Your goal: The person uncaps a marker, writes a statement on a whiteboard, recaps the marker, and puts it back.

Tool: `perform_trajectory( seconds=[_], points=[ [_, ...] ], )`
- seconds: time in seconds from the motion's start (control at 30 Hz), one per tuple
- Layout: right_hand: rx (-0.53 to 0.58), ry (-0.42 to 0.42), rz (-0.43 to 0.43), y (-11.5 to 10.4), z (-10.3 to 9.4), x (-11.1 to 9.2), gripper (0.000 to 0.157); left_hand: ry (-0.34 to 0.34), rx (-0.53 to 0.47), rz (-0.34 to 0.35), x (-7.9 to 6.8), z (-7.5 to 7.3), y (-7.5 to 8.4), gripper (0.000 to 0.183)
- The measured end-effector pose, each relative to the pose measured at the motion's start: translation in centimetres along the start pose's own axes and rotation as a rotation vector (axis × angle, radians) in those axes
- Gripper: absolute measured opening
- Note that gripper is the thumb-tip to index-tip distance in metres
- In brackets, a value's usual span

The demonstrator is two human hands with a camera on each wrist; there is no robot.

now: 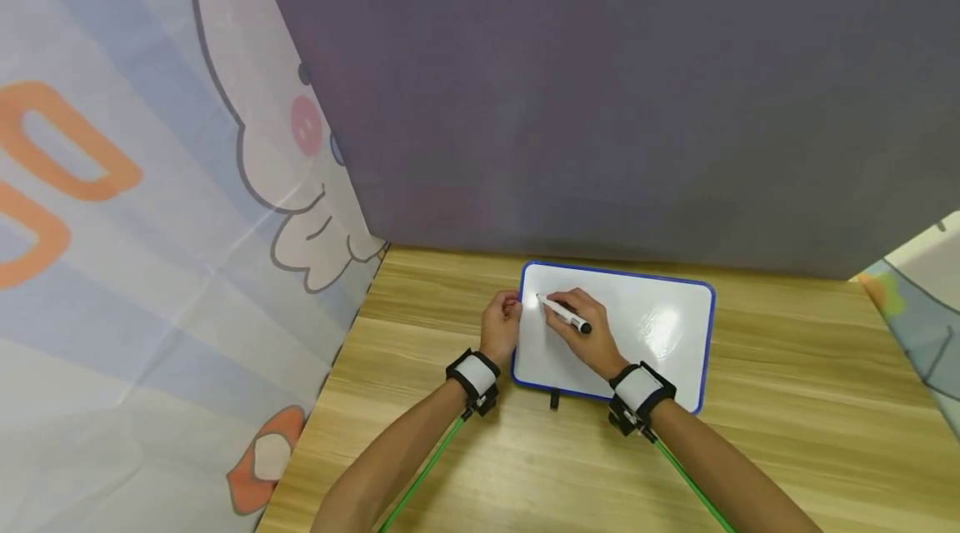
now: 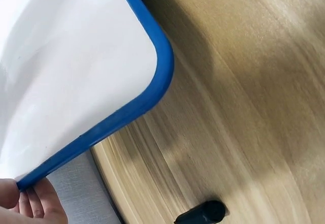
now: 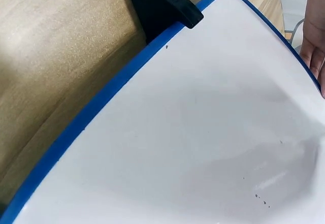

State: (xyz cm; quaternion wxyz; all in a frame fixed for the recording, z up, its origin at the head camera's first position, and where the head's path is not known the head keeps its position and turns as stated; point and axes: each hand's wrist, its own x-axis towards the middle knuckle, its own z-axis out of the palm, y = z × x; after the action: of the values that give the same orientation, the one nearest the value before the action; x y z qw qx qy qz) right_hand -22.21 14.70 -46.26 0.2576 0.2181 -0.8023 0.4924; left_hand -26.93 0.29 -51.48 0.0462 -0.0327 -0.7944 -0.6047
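A whiteboard (image 1: 630,333) with a blue frame lies on the wooden table. My left hand (image 1: 501,326) holds its left edge; in the left wrist view the thumb (image 2: 7,193) is above the rim and the fingers (image 2: 43,201) curl below. Over the board's upper left part, my right hand (image 1: 588,331) grips a white marker (image 1: 562,312) with a black end. Its tip points to the upper left, at or just above the surface; contact cannot be told. Both the right hand and the marker are outside the right wrist view. Small dark specks (image 3: 261,199) dot the white surface.
A black clip-like piece (image 3: 172,5) sits on the board's near edge. In the left wrist view a dark rounded piece (image 2: 203,213) shows at the bottom, its kind unclear. Behind the table (image 1: 795,366) stands a grey panel (image 1: 600,100); a printed cloth (image 1: 150,308) hangs at left.
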Motion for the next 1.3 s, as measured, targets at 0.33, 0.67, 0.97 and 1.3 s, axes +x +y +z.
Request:
perform_trajectory(
  seconds=[0.33,0.67,0.97,1.3],
  points=[
    [0.019,-0.081,0.050,-0.1,0.3,-2.4,0.017,0.015,0.011,0.025,0.2,0.1,-0.3,0.018],
    [0.012,0.024,0.002,0.2,0.6,-2.0,0.019,0.017,0.004,-0.017,0.2,0.0,-0.5,0.019],
    [0.015,0.019,0.005,2.5,1.2,-3.0,0.022,0.003,-0.021,-0.022,-0.5,0.0,-0.8,0.019],
    [0.031,0.015,0.012,4.4,0.7,-3.5,0.020,-0.005,-0.017,-0.022,-0.3,-0.2,-0.6,0.019]
  ],
)
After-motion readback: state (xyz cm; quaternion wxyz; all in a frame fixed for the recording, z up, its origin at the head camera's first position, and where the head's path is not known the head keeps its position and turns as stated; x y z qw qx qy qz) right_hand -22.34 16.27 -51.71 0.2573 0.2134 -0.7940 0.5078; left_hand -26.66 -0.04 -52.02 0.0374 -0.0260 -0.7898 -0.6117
